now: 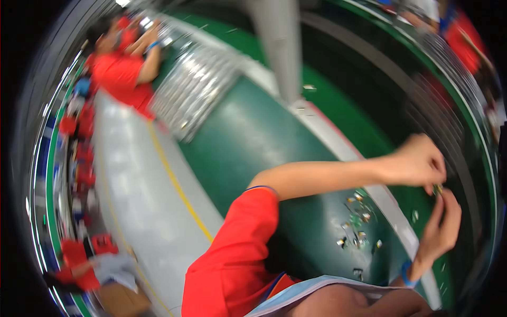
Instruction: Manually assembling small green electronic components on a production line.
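Observation:
Over the far right edge of the green table, my left hand and my right hand meet fingertip to fingertip. Between them is a tiny yellowish part, too small and blurred to name. My left hand is curled with its fingers pinched at the part. The thumb and fingers of my right hand close on it from below; a blue band circles that wrist. Several small parts, yellow, white and dark, some with thin wires, lie scattered on the green table below my left forearm.
A pale rail borders the table, with a green strip carrying loose bits beyond it. A grey post rises there. Clear-looking trays lie at the far left, beside a co-worker in red. A cardboard box sits lower left.

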`<action>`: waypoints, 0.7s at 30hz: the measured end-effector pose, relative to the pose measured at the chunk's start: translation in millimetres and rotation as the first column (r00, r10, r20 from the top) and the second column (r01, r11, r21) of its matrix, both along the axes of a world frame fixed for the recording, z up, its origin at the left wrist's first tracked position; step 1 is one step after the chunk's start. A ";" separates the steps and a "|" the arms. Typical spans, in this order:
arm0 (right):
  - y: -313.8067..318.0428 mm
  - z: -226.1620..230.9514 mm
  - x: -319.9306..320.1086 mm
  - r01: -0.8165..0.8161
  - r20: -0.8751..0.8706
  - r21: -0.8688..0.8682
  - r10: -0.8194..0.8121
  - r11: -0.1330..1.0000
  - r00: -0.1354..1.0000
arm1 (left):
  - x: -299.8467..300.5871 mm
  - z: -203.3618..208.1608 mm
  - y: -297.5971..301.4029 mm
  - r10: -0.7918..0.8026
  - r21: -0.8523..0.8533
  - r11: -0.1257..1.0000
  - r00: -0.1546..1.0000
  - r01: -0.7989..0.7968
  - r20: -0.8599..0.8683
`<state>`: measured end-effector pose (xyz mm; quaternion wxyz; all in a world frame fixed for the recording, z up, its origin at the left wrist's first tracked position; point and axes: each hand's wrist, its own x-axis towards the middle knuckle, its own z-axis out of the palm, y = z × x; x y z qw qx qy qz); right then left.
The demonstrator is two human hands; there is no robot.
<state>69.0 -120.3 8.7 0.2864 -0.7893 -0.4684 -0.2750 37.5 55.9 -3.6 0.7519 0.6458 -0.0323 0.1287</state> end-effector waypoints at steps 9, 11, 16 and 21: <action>14.4 -10.0 9.4 -0.030 0.038 0.131 0.025 0.991 0.999 | -5.5 -3.6 15.6 -0.023 0.005 1.000 0.990 0.024 -0.142; 12.2 -8.4 11.3 -0.026 0.067 0.124 0.018 0.992 0.998 | -6.4 5.2 10.7 -0.008 0.016 1.000 0.990 0.011 -0.144; 6.9 -14.5 9.8 -0.008 0.071 0.106 0.001 0.994 0.997 | -7.2 -0.1 2.7 0.034 0.036 0.999 0.988 -0.029 -0.153; 5.2 -11.4 3.1 -0.082 -0.134 0.150 0.102 0.985 0.986 | -18.8 -1.0 -3.3 0.107 0.095 0.990 0.991 -0.100 -0.078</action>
